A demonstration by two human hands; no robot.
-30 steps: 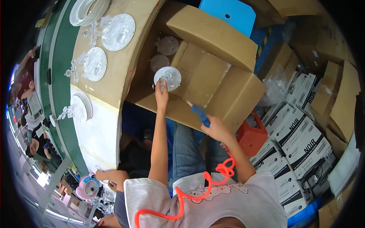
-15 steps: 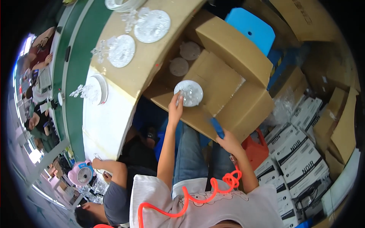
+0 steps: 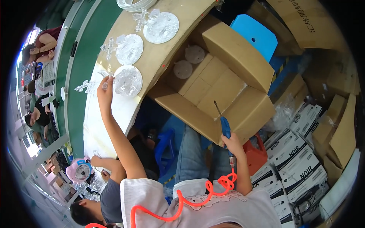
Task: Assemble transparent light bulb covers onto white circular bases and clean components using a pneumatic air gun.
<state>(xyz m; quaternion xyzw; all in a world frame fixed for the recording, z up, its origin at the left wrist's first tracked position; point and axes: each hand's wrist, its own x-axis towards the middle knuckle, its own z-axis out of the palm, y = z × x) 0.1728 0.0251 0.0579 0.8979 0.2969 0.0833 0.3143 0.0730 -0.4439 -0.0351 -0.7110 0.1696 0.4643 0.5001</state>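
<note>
My left hand (image 3: 105,92) reaches over the worktable at the left. Its fingers are closed on the clear plastic ornament of a round white disc (image 3: 128,81); whether the disc rests on the tabletop I cannot tell. Two similar discs, a smaller one (image 3: 129,49) and a larger one (image 3: 161,28), lie farther back with clear cross-like pieces beside them. In my right hand (image 3: 232,144) is a blue air screwdriver (image 3: 225,127), its thin bit pointing up and away over the box's near edge. A red coiled air hose (image 3: 209,193) runs from its handle end.
An open cardboard box (image 3: 213,131) in front of me has two pale discs (image 3: 183,69) in its far left corner. Behind it stands a blue stool (image 3: 254,38). White cartons (image 3: 292,150) are stacked at right by a red container (image 3: 254,155). Another person's arm (image 3: 110,165) is at left.
My left hand has carried the white disc from above the cardboard box leftward to the table. My right hand has shifted slightly, the screwdriver now pointing up and in clear view.
</note>
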